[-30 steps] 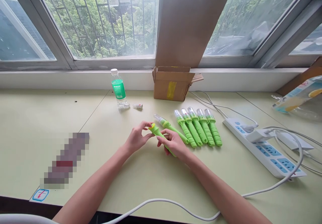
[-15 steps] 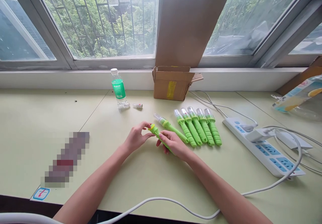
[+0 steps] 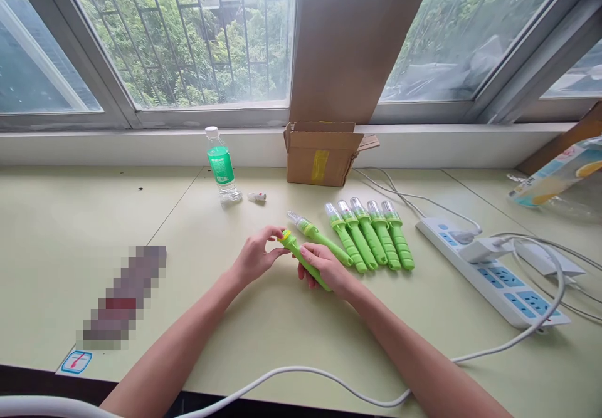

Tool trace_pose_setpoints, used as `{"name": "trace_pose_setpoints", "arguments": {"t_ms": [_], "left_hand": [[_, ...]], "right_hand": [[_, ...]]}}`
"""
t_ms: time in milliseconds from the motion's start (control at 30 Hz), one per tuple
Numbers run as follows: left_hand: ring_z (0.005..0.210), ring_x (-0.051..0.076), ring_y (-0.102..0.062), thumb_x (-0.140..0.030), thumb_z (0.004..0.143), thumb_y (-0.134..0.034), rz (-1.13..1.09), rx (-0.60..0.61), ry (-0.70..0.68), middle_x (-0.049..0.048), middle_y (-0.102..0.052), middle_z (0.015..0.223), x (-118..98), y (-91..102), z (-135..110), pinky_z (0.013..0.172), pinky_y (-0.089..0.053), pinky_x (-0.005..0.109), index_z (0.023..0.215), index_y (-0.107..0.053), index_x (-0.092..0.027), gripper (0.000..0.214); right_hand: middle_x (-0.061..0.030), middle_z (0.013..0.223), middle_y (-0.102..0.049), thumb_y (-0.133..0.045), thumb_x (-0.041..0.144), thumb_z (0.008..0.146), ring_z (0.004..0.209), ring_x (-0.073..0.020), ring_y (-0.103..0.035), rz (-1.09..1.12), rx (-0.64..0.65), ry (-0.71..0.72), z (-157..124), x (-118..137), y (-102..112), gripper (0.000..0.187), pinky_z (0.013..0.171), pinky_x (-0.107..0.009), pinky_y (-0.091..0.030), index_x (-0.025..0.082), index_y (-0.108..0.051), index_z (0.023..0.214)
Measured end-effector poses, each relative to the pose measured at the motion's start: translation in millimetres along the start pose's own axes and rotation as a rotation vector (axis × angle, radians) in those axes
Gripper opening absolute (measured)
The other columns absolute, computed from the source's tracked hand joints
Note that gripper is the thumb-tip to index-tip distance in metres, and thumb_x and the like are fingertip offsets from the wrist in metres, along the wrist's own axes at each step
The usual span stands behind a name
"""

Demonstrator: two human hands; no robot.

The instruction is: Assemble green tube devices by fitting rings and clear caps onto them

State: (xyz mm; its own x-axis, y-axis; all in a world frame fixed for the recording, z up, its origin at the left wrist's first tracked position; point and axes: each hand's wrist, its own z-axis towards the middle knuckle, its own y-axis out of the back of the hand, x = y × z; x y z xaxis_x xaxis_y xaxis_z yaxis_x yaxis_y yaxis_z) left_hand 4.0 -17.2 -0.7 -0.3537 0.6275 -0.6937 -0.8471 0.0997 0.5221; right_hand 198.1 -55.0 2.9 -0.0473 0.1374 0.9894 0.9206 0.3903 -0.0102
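Before carton [image 3: 308, 163]: right hand [image 3: 323, 267] grips green stick [image 3: 294, 247], left hand [image 3: 256, 255] pinches yellow-rimmed end [image 3: 285, 236]; left of carton, bottle label [image 3: 221, 165] illegible.

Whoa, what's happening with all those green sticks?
Somebody's right hand holds a green stick, and the left hand has its fingers at the yellow end. No clear top shows on that one. Another stick with a clear top lies just behind it, and five more sticks lie together to the right. A small clear piece lies beside the bottle.

Smooth plastic green stick [image 3: 292, 245], matt cardboard box [image 3: 337, 165]
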Motion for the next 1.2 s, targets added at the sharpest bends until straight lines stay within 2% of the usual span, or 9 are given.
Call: {"name": "trace_pose_setpoints", "arguments": {"t_ms": [133, 367, 633, 967, 1200], "left_hand": [[0.088, 0.016, -0.066, -0.027, 0.077, -0.066, -0.004, -0.024, -0.007, 0.0029, -0.068, 0.104, -1.3, -0.4, 0.5, 0.08, -0.057, 0.038, 0.091, -0.051, -0.021, 0.02], [0.092, 0.016, -0.065, -0.023, 0.078, -0.065, -0.038, -0.024, -0.016, 0.0041, -0.066, 0.108, -4.5, -2.3, 0.7, 0.081, -0.057, 0.037, 0.097, -0.052, -0.022, 0.023], [0.088, 0.016, -0.066, -0.023, 0.078, -0.065, 0.004, -0.059, -0.028, 0.0035, -0.067, 0.108, -4.6, -3.5, -0.1, 0.079, -0.058, 0.039, 0.09, -0.05, -0.021, 0.019], [0.092, 0.016, -0.065, -0.026, 0.079, -0.065, -0.028, -0.026, 0.007, 0.004, -0.066, 0.105, -3.8, -3.0, 0.1, 0.08, -0.057, 0.036, 0.098, -0.053, -0.022, 0.023], [0.088, 0.017, -0.065, -0.031, 0.078, -0.066, 0.028, -0.034, 0.015, 0.0043, -0.067, 0.103, -2.0, -1.4, 0.0, 0.08, -0.056, 0.037, 0.088, -0.053, -0.021, 0.019]], "right_hand": [[-0.0004, 0.059, -0.061, -0.044, 0.051, 0.089, 0.036, -0.0096, -0.049, 0.014, 0.014, -0.001, -0.5, 0.5, 1.9, 0.036, 0.035, -0.021, -0.036, 0.017, -0.054, 0.086], [-0.001, 0.06, -0.063, -0.044, 0.051, 0.088, 0.034, -0.0093, -0.048, 0.005, 0.012, 0.0, -2.0, 3.2, 3.7, 0.036, 0.034, -0.021, -0.035, 0.017, -0.054, 0.085], [0.0014, 0.063, -0.065, -0.062, 0.049, 0.078, 0.034, -0.0091, -0.048, -0.118, -0.052, -0.014, -2.5, 4.4, 0.2, 0.035, 0.035, -0.02, -0.035, 0.021, -0.047, 0.093], [-0.0014, 0.076, -0.064, -0.055, 0.05, 0.082, 0.044, -0.0105, -0.055, -0.096, -0.062, 0.051, 1.1, 0.1, -0.5, 0.031, 0.039, -0.022, -0.041, 0.02, -0.054, 0.089], [-0.0028, 0.079, -0.064, -0.049, 0.05, 0.086, 0.049, -0.0109, -0.057, -0.103, 0.004, 0.064, -1.3, 2.6, -1.2, 0.032, 0.047, -0.024, -0.045, 0.019, -0.056, 0.088]]}}
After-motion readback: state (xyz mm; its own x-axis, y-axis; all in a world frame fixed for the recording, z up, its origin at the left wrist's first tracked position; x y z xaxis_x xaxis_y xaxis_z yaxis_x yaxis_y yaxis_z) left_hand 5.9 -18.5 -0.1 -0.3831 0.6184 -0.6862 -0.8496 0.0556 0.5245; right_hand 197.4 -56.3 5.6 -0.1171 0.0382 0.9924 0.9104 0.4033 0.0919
